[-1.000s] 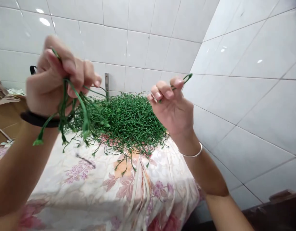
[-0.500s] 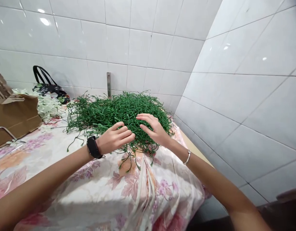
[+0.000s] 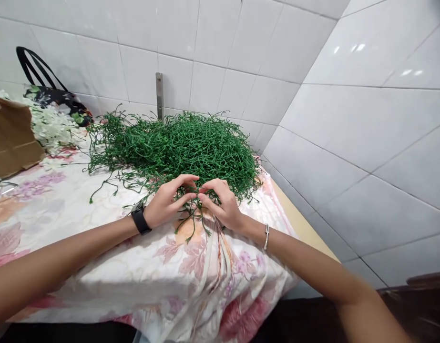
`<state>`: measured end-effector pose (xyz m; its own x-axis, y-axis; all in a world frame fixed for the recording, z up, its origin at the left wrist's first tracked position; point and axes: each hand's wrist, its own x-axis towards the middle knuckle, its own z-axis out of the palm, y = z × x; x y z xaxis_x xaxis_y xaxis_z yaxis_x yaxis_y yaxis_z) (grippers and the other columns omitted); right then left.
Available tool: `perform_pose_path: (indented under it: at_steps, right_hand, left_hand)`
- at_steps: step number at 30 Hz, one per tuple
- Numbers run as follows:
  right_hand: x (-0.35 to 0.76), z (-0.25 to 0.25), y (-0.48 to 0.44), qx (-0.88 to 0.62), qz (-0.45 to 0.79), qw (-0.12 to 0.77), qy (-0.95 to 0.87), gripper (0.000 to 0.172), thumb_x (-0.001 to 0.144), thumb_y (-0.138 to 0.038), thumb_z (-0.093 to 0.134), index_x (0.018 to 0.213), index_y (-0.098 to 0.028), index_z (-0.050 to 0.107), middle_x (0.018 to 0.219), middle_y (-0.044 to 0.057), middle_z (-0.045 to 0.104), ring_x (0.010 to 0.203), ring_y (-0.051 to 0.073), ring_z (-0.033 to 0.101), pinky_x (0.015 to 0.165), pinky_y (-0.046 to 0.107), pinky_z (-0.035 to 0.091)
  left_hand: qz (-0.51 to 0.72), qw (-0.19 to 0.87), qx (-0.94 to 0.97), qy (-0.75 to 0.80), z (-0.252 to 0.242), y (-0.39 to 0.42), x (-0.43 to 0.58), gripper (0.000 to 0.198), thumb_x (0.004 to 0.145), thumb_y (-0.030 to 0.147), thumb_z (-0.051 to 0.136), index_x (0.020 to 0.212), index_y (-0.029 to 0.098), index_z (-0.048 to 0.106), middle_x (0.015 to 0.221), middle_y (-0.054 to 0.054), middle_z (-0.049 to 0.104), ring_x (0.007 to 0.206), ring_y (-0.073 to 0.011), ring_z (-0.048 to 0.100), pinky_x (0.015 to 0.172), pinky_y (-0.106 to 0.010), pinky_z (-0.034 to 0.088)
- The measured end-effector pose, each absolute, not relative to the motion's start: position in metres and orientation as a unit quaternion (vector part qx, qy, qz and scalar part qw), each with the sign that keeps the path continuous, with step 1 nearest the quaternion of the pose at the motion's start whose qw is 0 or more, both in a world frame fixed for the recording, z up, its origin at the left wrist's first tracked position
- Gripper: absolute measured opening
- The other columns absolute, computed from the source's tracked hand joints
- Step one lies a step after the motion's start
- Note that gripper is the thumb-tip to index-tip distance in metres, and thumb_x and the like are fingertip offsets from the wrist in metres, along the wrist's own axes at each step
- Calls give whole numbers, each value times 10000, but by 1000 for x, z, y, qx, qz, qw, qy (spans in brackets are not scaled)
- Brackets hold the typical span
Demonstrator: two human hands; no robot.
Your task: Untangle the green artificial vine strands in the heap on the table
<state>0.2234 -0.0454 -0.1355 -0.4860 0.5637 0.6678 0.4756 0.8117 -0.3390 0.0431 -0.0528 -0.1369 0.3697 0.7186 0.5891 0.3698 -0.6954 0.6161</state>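
A big tangled heap of thin green artificial flower stems (image 3: 205, 147) lies on the flowered cloth. At its front edge my left hand (image 3: 169, 200) and my right hand (image 3: 221, 202) meet, fingertips almost touching. Thumb and fingers of each hand are curled together around a green stem (image 3: 197, 189), of which only a little shows between the tips. Several loose stems (image 3: 191, 224) trail on the cloth just below my hands. My left wrist wears a black band, my right a thin bracelet.
White artificial flowers (image 3: 55, 126) and a brown cardboard box (image 3: 12, 138) stand at the left, with a dark floral bag (image 3: 58, 102) behind. A metal bracket (image 3: 159, 95) is fixed to the tiled wall (image 3: 220, 52). The flowered cloth (image 3: 108, 267) hangs over the table's front edge.
My hands have come down from above the heap to its front edge and closed in on each other, fingers now pinched at a stem. The view has tilted slightly downward.
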Motion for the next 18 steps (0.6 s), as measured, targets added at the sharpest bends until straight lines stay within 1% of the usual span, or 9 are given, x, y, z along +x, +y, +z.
perform_pose_path:
  at_steps: [3,6,8,13,18]
  right_hand:
    - [223,-136,-43,-297,47,414,-859,151,782,-262,518,909,-186,492,846,25,581,822,145,513,763,316,362]
    - [224,-137,-42,-295,51,436,-849,187,780,-238,518,957,-181,493,908,44,561,875,147,504,788,316,379]
    - [224,-137,-41,-287,52,428,-855,194,781,-228,516,968,-180,498,934,46,566,899,150,501,802,322,374]
    - [225,-137,-38,-270,44,378,-884,175,773,-249,518,934,-179,514,949,42,583,906,160,509,801,337,343]
    - [228,-138,-38,-263,27,365,-892,208,764,-268,528,949,-177,503,947,34,579,913,150,512,828,329,317]
  left_hand:
    - [457,208,803,322,-139,-55,45,339,790,208,500,1123,177,438,1007,-46,556,936,-130,522,838,-264,414]
    - [461,228,802,304,-140,-53,44,332,795,205,491,1121,170,440,1023,-56,551,949,-137,518,840,-272,423]
    - [460,229,804,300,-139,-53,44,318,797,195,488,1111,162,446,1015,-55,555,943,-130,522,834,-262,427]
    - [452,174,818,309,-136,-58,45,288,793,179,499,1078,147,463,979,-51,571,904,-110,537,809,-238,433]
    - [434,118,839,307,-141,-62,47,223,807,145,475,1030,149,486,961,-43,587,887,-100,541,780,-225,444]
